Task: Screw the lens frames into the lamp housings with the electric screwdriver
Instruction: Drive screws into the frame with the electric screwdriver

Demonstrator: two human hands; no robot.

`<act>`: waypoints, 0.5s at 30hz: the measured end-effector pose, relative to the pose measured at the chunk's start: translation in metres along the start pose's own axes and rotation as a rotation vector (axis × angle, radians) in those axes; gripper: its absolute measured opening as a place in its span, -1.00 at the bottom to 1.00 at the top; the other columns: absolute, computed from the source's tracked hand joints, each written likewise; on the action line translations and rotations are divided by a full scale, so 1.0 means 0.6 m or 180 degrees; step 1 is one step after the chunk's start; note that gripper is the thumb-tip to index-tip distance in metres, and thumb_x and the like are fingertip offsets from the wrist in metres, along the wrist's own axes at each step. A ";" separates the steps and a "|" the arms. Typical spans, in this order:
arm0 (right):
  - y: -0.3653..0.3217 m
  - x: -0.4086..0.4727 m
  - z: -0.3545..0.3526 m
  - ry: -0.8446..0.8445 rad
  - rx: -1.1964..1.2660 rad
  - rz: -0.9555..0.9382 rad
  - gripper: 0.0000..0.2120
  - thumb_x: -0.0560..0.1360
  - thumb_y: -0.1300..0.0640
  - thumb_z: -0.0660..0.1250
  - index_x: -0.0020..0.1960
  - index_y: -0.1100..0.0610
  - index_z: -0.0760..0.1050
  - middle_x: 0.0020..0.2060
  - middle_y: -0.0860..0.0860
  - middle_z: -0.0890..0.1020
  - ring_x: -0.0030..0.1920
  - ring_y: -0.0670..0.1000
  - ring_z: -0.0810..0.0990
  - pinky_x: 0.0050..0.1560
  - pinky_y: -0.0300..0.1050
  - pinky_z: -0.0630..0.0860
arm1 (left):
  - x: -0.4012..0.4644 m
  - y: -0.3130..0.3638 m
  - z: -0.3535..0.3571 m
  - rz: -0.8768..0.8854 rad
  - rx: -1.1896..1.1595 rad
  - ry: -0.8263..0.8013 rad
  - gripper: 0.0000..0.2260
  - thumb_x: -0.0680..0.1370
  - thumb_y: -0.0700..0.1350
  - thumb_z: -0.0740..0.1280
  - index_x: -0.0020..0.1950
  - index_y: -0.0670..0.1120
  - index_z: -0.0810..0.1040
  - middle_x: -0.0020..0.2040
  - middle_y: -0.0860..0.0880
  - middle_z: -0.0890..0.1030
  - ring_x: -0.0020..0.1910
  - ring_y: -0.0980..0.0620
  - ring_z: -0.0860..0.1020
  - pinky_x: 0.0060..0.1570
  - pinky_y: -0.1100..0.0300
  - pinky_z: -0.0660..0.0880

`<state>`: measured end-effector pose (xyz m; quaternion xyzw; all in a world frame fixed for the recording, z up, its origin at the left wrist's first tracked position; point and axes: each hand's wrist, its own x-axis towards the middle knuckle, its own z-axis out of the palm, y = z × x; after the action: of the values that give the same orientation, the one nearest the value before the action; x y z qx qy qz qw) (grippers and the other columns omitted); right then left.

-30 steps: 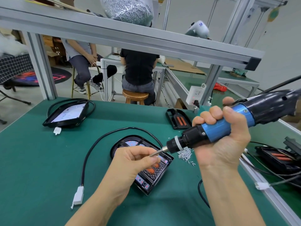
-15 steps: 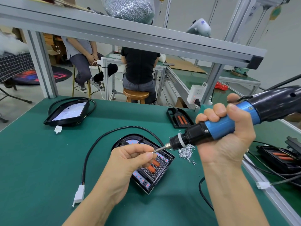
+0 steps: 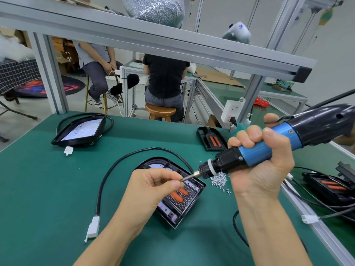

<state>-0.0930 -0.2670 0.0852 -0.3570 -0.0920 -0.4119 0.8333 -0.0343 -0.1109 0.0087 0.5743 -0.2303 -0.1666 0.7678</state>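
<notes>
Blue screwdriver (image 3: 257, 152): right hand (image 3: 263, 169) wrapped round body, bit angled down-left.
Left hand (image 3: 151, 187): fingertips pinch bit tip, above lamp housing (image 3: 178, 196) on green worktop (image 3: 38, 189).
Screws (image 3: 220, 180): loose pile beside housing.

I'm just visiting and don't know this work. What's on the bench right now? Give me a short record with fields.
Place: green workbench
Right hand: grips the electric screwdriver by its blue body
Left hand: pinches at the bit tip, probably seating a screw, which is too small to see
Work piece: lamp housing with lens frame in it, below the hands
Cable: black cable from the housing, ending in a white plug
Loose screws: small pile right of the housing
Other housing: far left, open
</notes>
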 end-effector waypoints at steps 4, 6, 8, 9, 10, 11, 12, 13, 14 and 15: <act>0.007 0.000 -0.006 0.0145 0.0014 0.0004 -0.81 0.36 0.21 0.15 -0.06 0.03 0.39 -0.47 -0.10 0.39 -0.47 -0.12 0.35 -0.34 -0.26 0.41 | 0.000 -0.002 0.000 -0.0002 0.0037 0.0013 -0.75 0.42 -0.42 0.38 -0.24 -0.09 0.71 -0.28 -0.17 0.69 -0.31 -0.03 0.66 -0.28 0.33 0.54; 0.010 0.001 -0.007 0.0200 0.0020 0.0002 -0.81 0.36 0.22 0.16 -0.06 0.03 0.39 -0.47 -0.10 0.39 -0.47 -0.12 0.36 -0.33 -0.27 0.41 | 0.001 -0.005 0.000 -0.0018 -0.0057 0.0094 -0.78 0.43 -0.43 0.38 -0.22 -0.13 0.70 -0.26 -0.18 0.69 -0.27 -0.03 0.67 -0.28 0.32 0.54; 0.014 0.004 -0.007 0.0226 0.0045 -0.0001 -0.81 0.36 0.22 0.16 -0.06 0.03 0.39 -0.46 -0.09 0.39 -0.47 -0.12 0.36 -0.33 -0.27 0.40 | 0.002 -0.008 0.000 -0.0010 -0.0112 0.0169 -0.80 0.44 -0.43 0.37 -0.15 -0.15 0.68 -0.24 -0.18 0.69 -0.19 -0.04 0.69 -0.24 0.31 0.55; 0.017 0.005 -0.007 0.0232 0.0054 0.0001 -0.81 0.36 0.22 0.16 -0.06 0.03 0.38 -0.46 -0.09 0.39 -0.47 -0.12 0.35 -0.33 -0.26 0.40 | 0.003 -0.009 -0.001 -0.0005 -0.0092 0.0199 -0.80 0.44 -0.42 0.37 -0.11 -0.15 0.66 -0.23 -0.18 0.69 -0.17 -0.04 0.69 -0.20 0.30 0.56; 0.019 0.005 -0.007 0.0226 0.0058 0.0011 -0.81 0.36 0.22 0.16 -0.06 0.03 0.38 -0.46 -0.09 0.39 -0.47 -0.12 0.35 -0.34 -0.25 0.40 | 0.004 -0.011 -0.002 0.0001 -0.0058 0.0220 -0.81 0.45 -0.42 0.37 -0.09 -0.16 0.65 -0.23 -0.17 0.69 -0.16 -0.04 0.69 -0.17 0.30 0.57; 0.021 0.006 -0.007 0.0215 0.0056 0.0027 -0.81 0.36 0.22 0.16 -0.06 0.03 0.38 -0.46 -0.09 0.39 -0.47 -0.12 0.35 -0.34 -0.25 0.40 | 0.004 -0.012 -0.004 0.0007 -0.0019 0.0231 -0.82 0.45 -0.42 0.36 -0.10 -0.17 0.65 -0.24 -0.16 0.69 -0.16 -0.03 0.69 -0.14 0.30 0.57; 0.023 0.007 -0.007 0.0199 0.0047 0.0045 -0.81 0.36 0.22 0.16 -0.07 0.03 0.38 -0.46 -0.09 0.39 -0.47 -0.12 0.35 -0.34 -0.25 0.41 | 0.005 -0.013 -0.006 0.0019 0.0043 0.0224 -0.83 0.45 -0.42 0.36 -0.11 -0.18 0.65 -0.24 -0.14 0.69 -0.17 -0.02 0.69 -0.13 0.30 0.57; 0.025 0.007 -0.007 0.0187 0.0032 0.0063 -0.81 0.36 0.22 0.16 -0.07 0.03 0.38 -0.46 -0.09 0.39 -0.47 -0.11 0.36 -0.34 -0.26 0.41 | 0.005 -0.013 -0.009 0.0042 0.0127 0.0202 -0.83 0.46 -0.42 0.36 -0.12 -0.18 0.65 -0.24 -0.13 0.69 -0.17 -0.01 0.69 -0.13 0.31 0.56; 0.026 0.007 -0.007 0.0178 0.0020 0.0078 -0.81 0.36 0.22 0.16 -0.07 0.03 0.38 -0.46 -0.09 0.39 -0.47 -0.11 0.36 -0.34 -0.26 0.41 | 0.005 -0.014 -0.011 0.0082 0.0237 0.0173 -0.82 0.46 -0.42 0.36 -0.12 -0.16 0.65 -0.24 -0.12 0.69 -0.16 -0.01 0.69 -0.12 0.32 0.55; 0.027 0.007 -0.007 0.0168 0.0014 0.0091 -0.81 0.35 0.22 0.16 -0.07 0.03 0.38 -0.46 -0.09 0.39 -0.47 -0.11 0.36 -0.34 -0.26 0.41 | 0.005 -0.014 -0.014 0.0141 0.0365 0.0147 -0.81 0.46 -0.40 0.37 -0.13 -0.12 0.66 -0.23 -0.11 0.69 -0.15 -0.01 0.69 -0.10 0.32 0.55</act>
<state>-0.0788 -0.2658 0.0754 -0.3454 -0.0657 -0.4090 0.8421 -0.0272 -0.1081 -0.0011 0.6157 -0.2343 -0.1228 0.7422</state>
